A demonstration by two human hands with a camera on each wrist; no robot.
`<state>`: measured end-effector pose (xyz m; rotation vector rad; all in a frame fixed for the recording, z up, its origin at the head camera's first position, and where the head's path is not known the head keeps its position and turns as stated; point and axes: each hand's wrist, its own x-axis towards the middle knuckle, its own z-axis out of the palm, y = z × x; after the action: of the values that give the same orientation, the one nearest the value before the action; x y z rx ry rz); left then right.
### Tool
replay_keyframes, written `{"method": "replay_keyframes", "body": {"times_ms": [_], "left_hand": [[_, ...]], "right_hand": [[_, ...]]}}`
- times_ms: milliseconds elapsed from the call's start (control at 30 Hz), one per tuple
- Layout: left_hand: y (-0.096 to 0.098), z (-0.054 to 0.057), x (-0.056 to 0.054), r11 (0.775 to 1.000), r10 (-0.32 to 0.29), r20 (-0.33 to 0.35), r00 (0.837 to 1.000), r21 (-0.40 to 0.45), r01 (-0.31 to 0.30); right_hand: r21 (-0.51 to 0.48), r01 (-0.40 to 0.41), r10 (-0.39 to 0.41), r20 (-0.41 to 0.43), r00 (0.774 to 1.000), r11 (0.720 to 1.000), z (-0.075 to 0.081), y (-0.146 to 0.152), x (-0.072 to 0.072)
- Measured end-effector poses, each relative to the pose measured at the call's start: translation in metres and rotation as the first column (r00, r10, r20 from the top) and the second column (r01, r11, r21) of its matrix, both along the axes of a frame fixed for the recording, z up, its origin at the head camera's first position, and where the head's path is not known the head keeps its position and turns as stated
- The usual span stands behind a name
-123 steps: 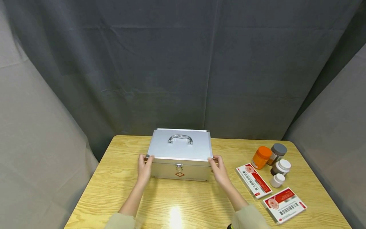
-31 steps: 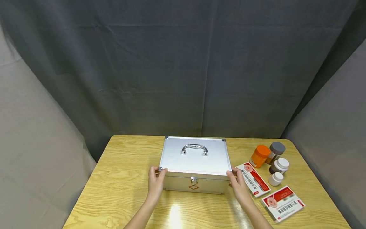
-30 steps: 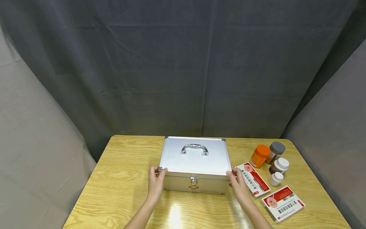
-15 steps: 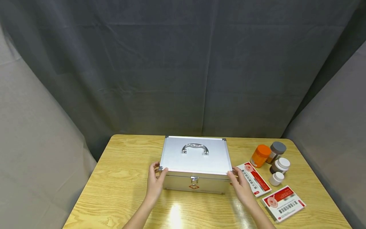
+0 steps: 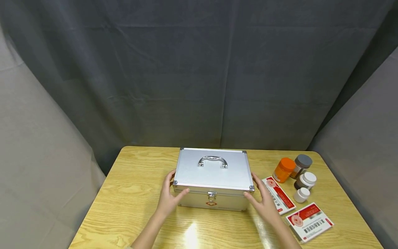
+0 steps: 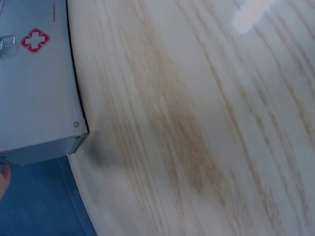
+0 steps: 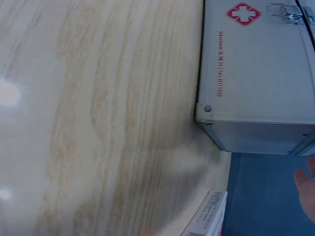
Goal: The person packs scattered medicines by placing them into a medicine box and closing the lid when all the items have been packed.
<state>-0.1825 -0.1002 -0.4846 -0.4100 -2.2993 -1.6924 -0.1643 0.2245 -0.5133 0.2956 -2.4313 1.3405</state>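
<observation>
A silver first aid box (image 5: 214,177) stands on the wooden table with its lid down, a metal carry handle on top, and a front latch above a red cross emblem. At its left front corner is my left hand (image 5: 168,200), fingers along the side and thumb extended across the front. My right hand (image 5: 265,204) mirrors it at the right front corner, fingers stretched along the side and thumb out at the front. In the right wrist view, my right fingers (image 7: 306,189) show beside the box's side wall (image 7: 261,136). Neither hand curls round the box.
Right of the box lie two red-and-white medicine boxes (image 5: 281,197) (image 5: 310,221). Beyond them stand an orange bottle (image 5: 284,170), a grey-capped bottle (image 5: 301,166), a dark bottle with white cap (image 5: 305,181) and a small white bottle (image 5: 301,195). Dark curtain (image 5: 174,86) hangs behind the table.
Earlier the box moved right and toward the person while both hands gripped its front corners. Now it sits still; the thumbs have come off the lid's corners and the fingers have spread.
</observation>
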Motion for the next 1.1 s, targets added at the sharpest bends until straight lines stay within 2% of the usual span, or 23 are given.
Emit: {"method": "replay_keyframes", "body": {"times_ms": [133, 300, 467, 533, 700, 733, 933, 1033, 1100], "left_hand": [[-0.002, -0.003, -0.003, 1.0, -0.011, -0.021, 1.0, -0.011, 0.01], [-0.004, -0.01, -0.008, 1.0, -0.023, 0.01, 1.0, -0.002, 0.023], [-0.005, -0.012, -0.009, 1.0, -0.025, 0.023, 0.999, -0.001, 0.025], [-0.006, -0.02, -0.012, 1.0, -0.022, 0.026, 0.999, 0.007, 0.022], [-0.008, -0.045, -0.021, 0.999, 0.004, 0.016, 1.0, 0.034, -0.004], [-0.008, -0.046, -0.021, 0.999, 0.007, 0.008, 1.0, 0.035, -0.007], [-0.007, -0.045, -0.019, 0.999, 0.027, -0.007, 1.0, 0.041, -0.026], [-0.005, -0.039, -0.016, 0.998, 0.045, 0.007, 0.999, 0.039, -0.045], [-0.003, -0.031, -0.013, 0.998, 0.057, 0.002, 0.998, 0.033, -0.057]], "right_hand": [[0.002, 0.007, -0.007, -0.04, 0.999, 1.0, -0.005, 0.0, -0.001], [0.011, 0.031, -0.03, -0.022, 0.999, 0.999, -0.011, -0.002, -0.001], [-0.001, 0.039, -0.039, -0.025, 0.999, 0.999, 0.012, -0.016, 0.009], [-0.002, 0.041, -0.041, -0.033, 0.999, 0.999, 0.023, -0.021, 0.014], [0.003, 0.048, -0.048, -0.043, 0.998, 0.999, 0.019, -0.022, 0.012], [0.001, 0.049, -0.049, -0.045, 0.998, 0.999, 0.016, -0.021, 0.011], [-0.001, 0.072, -0.072, -0.043, 0.996, 0.997, -0.006, -0.014, 0.002], [-0.007, 0.076, -0.076, -0.057, 0.995, 0.997, -0.007, -0.014, 0.001], [-0.01, 0.075, -0.076, -0.071, 0.995, 0.997, -0.006, -0.014, 0.002]]}}
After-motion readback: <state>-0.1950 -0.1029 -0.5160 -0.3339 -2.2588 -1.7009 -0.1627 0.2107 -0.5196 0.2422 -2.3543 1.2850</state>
